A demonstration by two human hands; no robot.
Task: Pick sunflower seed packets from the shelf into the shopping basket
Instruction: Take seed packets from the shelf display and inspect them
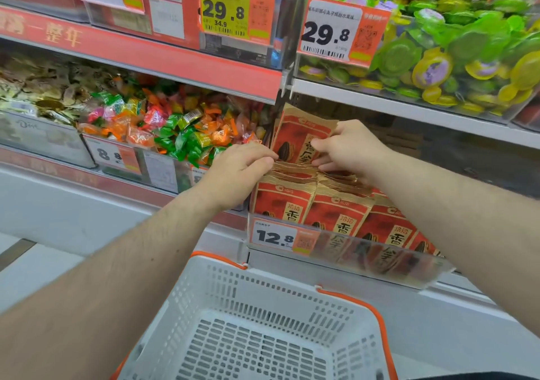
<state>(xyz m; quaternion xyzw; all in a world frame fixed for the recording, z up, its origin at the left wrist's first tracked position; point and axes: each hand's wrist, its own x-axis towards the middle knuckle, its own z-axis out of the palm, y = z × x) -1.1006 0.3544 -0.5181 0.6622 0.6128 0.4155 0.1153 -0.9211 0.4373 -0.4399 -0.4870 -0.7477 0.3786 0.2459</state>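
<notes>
The shelf carries stock in clear-fronted bins; below it sits the white shopping basket, seemingly empty, placed to catch what comes down. The sunflower seed packets stand upright in rows, red with kraft-brown tops. One raised packet is pinched by the right hand, while the left hand fingers packet tops, likely separating them.
</notes>
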